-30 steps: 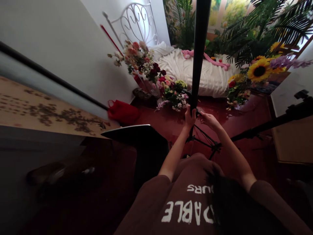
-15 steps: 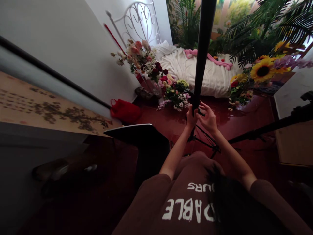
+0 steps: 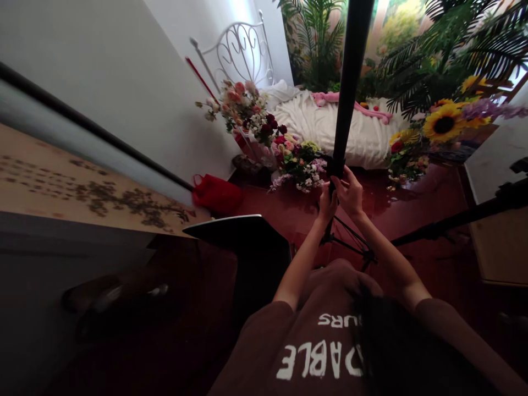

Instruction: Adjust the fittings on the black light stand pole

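A black tripod stand (image 3: 348, 93) rises in front of me, its thick upper tube leaning slightly to the right. Below its collar, my left hand (image 3: 327, 204) is wrapped round the pole. My right hand (image 3: 350, 192) closes on the same pole from the right, just above my left hand, with its fingers up against the collar (image 3: 335, 165). The hands partly cover the pole between them. Thin braces and legs (image 3: 365, 254) of the stand show lower down.
Artificial flowers (image 3: 295, 157) stand before a bed with a white cover (image 3: 307, 118). Sunflowers (image 3: 443, 124) are at the right, near another black pole (image 3: 454, 220). A black chair-like object (image 3: 259, 247) is close on my left, with a red bag (image 3: 216, 193) beyond it.
My right hand has moved from the small knob beside the pole to close round the pole at the collar. My left hand keeps its hold. The view has shifted slightly.
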Motion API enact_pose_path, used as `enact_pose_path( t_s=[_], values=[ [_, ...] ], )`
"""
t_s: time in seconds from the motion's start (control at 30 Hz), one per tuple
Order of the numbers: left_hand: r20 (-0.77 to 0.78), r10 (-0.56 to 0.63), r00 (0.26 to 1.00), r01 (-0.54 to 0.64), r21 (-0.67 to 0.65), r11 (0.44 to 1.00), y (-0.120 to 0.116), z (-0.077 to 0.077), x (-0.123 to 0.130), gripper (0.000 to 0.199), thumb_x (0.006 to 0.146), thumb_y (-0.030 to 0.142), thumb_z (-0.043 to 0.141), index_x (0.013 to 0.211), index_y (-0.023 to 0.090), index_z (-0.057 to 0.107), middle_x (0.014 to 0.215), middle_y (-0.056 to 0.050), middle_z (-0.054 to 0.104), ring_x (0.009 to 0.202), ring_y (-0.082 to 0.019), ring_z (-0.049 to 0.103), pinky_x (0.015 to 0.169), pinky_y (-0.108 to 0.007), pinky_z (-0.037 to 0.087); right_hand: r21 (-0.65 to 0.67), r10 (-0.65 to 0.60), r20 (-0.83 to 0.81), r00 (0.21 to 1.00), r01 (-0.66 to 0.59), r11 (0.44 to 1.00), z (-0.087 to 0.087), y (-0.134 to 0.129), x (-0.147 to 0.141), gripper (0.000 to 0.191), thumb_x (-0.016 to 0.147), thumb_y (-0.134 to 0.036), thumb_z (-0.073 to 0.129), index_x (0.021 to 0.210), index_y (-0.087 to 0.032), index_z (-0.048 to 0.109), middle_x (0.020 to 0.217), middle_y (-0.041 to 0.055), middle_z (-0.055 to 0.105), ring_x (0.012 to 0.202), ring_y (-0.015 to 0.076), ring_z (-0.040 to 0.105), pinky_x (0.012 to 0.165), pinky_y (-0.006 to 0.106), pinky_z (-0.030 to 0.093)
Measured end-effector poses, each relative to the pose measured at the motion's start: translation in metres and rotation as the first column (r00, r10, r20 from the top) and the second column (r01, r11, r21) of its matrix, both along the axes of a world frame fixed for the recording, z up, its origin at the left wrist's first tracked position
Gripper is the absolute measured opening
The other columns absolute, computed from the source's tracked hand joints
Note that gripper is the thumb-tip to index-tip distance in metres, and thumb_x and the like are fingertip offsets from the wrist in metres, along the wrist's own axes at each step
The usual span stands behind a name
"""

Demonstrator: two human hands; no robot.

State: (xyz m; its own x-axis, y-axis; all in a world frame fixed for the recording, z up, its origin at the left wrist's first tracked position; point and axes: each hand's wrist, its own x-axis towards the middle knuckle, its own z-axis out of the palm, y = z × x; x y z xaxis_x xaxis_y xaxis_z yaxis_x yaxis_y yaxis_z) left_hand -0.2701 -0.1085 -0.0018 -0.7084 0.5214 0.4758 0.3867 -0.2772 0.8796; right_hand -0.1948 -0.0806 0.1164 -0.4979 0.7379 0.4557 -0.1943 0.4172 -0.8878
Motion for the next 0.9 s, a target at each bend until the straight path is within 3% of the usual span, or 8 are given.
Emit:
enact_pose_path(
  t_s=[0.17,0.37,0.5,0.67,0.9],
  values=[
    [-0.06,0.02,0.998,-0.022,-0.032,0.999,-0.004,0.006,0.001,0.056,0.091,0.068,0.041,0.116,0.021,0.056,0.091,-0.005,0.066,0.079,-0.015,0.064,0.07,-0.027,0.051,0.089,-0.053,-0.053,0.997,0.057,0.994,0.026,0.004,-0.012,0.055,0.088,-0.053,0.064,0.134,-0.024,0.058,0.123,0.0076,0.068,0.114,0.0234,0.066,0.097,0.038,0.059],
    [-0.076,0.047,0.996,-0.052,-0.072,0.996,-0.009,0.014,0.004,0.053,0.093,0.066,0.038,0.112,0.019,0.056,0.077,-0.001,0.062,0.067,-0.012,0.059,0.066,-0.025,0.048,0.131,0.014,-0.109,0.994,0.0,0.991,0.07,0.017,-0.022,0.055,0.092,-0.054,0.058,0.14,-0.027,0.052,0.121,0.0044,0.068,0.115,0.0215,0.066,0.094,0.034,0.059],
    [-0.099,0.096,0.99,-0.102,-0.062,0.993,-0.007,0.012,0.005,0.049,0.094,0.063,0.039,0.108,0.02,0.057,0.078,-0.002,0.062,0.066,-0.013,0.059,0.063,-0.025,0.048,0.236,0.046,-0.071,0.996,-0.028,0.971,0.078,0.02,-0.015,0.055,0.092,-0.053,0.058,0.141,-0.028,0.049,0.118,0.0036,0.068,0.113,0.0195,0.067,0.09,0.03,0.06],
    [-0.111,0.108,0.988,-0.116,-0.065,0.991,-0.006,0.009,0.006,0.049,0.095,0.063,0.036,0.108,0.02,0.058,0.076,-0.003,0.063,0.064,-0.012,0.059,0.06,-0.023,0.047,0.246,0.025,-0.024,0.999,-0.018,0.969,0.065,0.013,0.009,0.048,0.095,-0.051,0.054,0.136,-0.027,0.052,0.12,0.0052,0.068,0.108,0.0177,0.069,0.085,0.027,0.06],
    [-0.115,0.13,0.985,-0.139,-0.081,0.987,-0.006,0.008,0.006,0.05,0.094,0.063,0.039,0.108,0.02,0.06,0.077,-0.004,0.065,0.065,-0.013,0.061,0.061,-0.024,0.047,0.171,0.009,0.235,0.972,-0.05,0.984,0.003,0.016,0.043,0.03,0.091,-0.048,0.061,0.108,-0.023,0.066,0.106,0.0053,0.073,0.096,0.019,0.071,0.086,0.035,0.061]
  ],
)
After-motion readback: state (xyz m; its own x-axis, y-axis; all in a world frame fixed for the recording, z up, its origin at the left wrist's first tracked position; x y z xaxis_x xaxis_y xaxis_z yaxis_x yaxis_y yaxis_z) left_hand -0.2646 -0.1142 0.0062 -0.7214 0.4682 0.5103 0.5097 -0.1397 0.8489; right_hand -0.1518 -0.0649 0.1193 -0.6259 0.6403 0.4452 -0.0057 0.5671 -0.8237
